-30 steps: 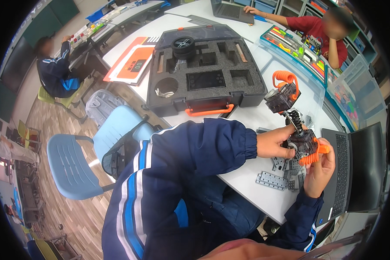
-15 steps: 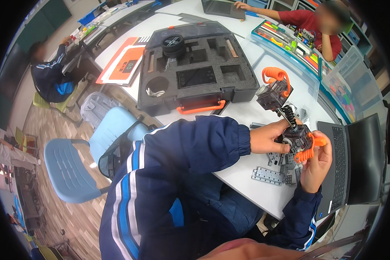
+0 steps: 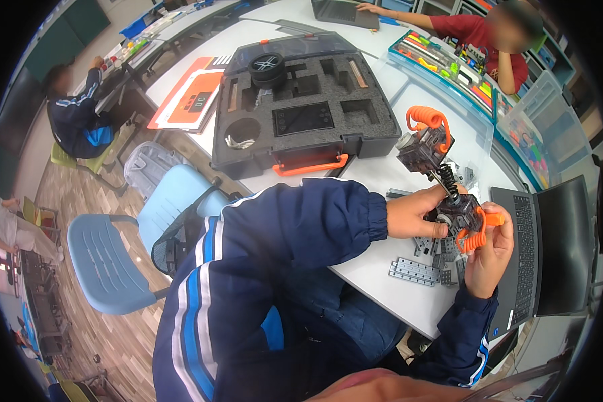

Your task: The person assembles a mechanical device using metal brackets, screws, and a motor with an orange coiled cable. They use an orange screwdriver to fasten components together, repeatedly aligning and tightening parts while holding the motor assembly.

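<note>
My left hand (image 3: 414, 214) is closed around the lower part of a dark, robot-like assembly (image 3: 459, 206), its thumb pressing on the side. The assembly has two black motor blocks, the upper one (image 3: 423, 149) tilted away to the upper left. A black coil spring (image 3: 447, 178) and a metal rod run between them. Coiled orange cables (image 3: 427, 116) hang on both blocks. My right hand (image 3: 490, 258) is closed at the lower block, its fingers pinching a short orange piece (image 3: 493, 219) whose exact kind I cannot tell. Grey perforated metal beams (image 3: 415, 271) lie on the table below.
An open black case (image 3: 295, 137) with cut-out foam holds a black wheel (image 3: 267, 70). A laptop (image 3: 526, 254) stands close by my right hand. Further off are a tray of colourful parts (image 3: 442, 70), orange-and-white booklets (image 3: 193, 97) and a person in red (image 3: 472, 37). Blue chairs (image 3: 107, 261) stand left.
My hands and the assembly stay almost still. At the far left, a standing person has shifted and bent, and the seated person's hand has risen a little.
</note>
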### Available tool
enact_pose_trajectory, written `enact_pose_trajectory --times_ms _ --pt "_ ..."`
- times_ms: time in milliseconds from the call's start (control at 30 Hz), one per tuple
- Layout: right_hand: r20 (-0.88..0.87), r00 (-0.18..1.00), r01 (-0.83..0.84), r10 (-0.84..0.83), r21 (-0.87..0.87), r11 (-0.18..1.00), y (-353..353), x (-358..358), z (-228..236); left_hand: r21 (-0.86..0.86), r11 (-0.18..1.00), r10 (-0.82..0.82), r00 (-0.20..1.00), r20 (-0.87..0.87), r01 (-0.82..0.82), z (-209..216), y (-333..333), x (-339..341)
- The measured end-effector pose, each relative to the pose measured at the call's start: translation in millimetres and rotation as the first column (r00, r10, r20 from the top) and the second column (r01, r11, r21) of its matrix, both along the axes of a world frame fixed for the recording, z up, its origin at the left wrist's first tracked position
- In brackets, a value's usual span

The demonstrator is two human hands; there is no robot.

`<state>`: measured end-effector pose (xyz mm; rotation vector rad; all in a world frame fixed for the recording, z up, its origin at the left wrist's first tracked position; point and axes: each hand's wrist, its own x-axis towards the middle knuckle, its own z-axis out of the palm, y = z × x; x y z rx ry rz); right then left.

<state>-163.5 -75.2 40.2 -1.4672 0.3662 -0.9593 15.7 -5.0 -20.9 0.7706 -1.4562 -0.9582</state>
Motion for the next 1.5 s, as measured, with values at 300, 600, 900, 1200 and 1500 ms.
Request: enact_pose_trajectory --times_ms 300,600,900,1200,1500 --pt "0.063 0.991 -0.122 0.120 0.030 0.992 -1.7 -1.6 -1.4 -0.048 0.999 -0.014 0.998 0.061 0.017 1.9 1.2 -0.8" --pt "0.049 0.999 0.005 -0.006 0.021 1.000 4.7 -1.9 -3.2 0.010 0.999 -0.034 0.999 -0.026 0.034 6.5 4.3 -1.8" --pt "0.115 0.991 -0.058 0.074 -0.139 0.989 1.0 4.3 -6.1 -0.006 1.000 -0.007 1.000 0.004 0.007 7.2 4.3 -0.1" --pt "0.038 0.999 0.030 -0.032 0.058 0.998 3.7 -0.1 -1.9 0.001 1.000 0.018 1.000 -0.012 -0.018 5.8 5.1 -2.8" --pt "0.062 0.996 -0.043 0.058 -0.215 0.976 -3.0 3.6 -4.3 -0.014 0.999 0.049 0.998 0.047 -0.049 5.8 3.6 -2.1"
